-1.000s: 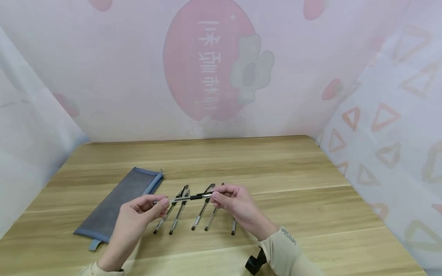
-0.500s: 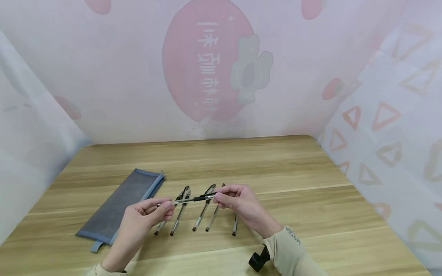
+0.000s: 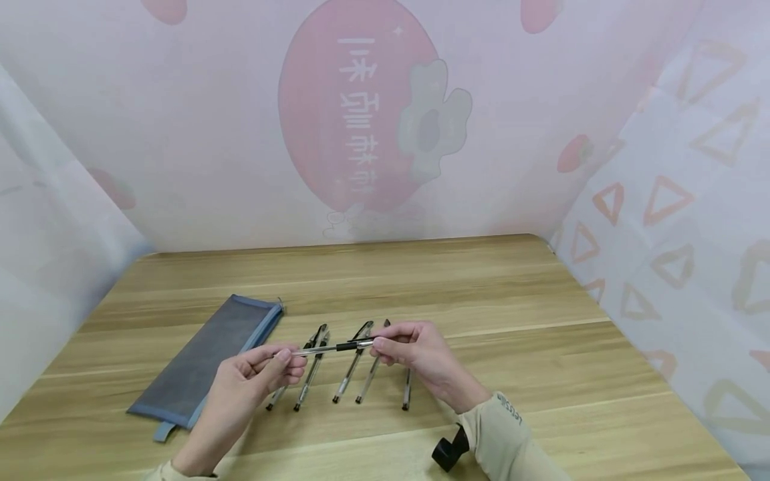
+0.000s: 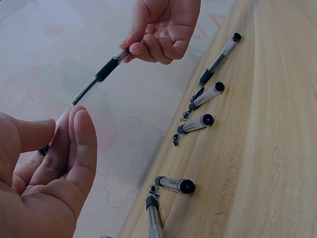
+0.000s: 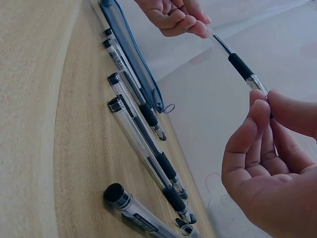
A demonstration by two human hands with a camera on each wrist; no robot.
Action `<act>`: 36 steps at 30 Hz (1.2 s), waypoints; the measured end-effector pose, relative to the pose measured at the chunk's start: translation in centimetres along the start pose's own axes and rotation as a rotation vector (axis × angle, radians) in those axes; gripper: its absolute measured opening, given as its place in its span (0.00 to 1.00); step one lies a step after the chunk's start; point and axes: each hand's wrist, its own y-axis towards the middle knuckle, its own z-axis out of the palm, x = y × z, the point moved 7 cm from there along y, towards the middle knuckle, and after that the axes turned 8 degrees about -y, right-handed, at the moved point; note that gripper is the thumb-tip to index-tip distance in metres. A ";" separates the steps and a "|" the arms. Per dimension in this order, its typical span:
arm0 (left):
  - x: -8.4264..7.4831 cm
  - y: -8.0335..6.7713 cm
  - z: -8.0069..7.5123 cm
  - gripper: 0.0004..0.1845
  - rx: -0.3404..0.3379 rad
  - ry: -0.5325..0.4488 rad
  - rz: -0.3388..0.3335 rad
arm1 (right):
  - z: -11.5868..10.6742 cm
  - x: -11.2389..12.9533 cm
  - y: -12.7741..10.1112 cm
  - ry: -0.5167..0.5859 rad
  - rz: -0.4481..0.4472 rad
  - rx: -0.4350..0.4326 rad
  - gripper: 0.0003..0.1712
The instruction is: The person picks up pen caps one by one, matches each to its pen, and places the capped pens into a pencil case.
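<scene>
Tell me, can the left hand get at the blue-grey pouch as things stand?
Probably yes: the pouch lies close by the left hand, with nothing seen lying on it. The hand, though, pinches one end of a pen, so it would likely need freeing first.

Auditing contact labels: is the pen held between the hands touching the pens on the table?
Apart. Left wrist view: a clear gap separates the held pen, raised between left hand and right hand, from the pens on the table.

Wood-grain table; pink strawberry-print backdrop behind; triangle-patterned sheet right.
</scene>
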 end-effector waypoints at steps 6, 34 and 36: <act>-0.1 0.1 0.1 0.23 0.016 -0.015 0.021 | 0.1 0.3 -0.1 0.014 -0.009 0.010 0.06; 0.5 0.1 0.2 0.21 0.038 -0.004 0.005 | 0.1 -0.2 0.0 -0.063 -0.009 0.025 0.11; 0.5 0.0 0.2 0.21 0.033 0.001 0.000 | 0.0 -0.2 0.0 -0.061 -0.008 0.028 0.11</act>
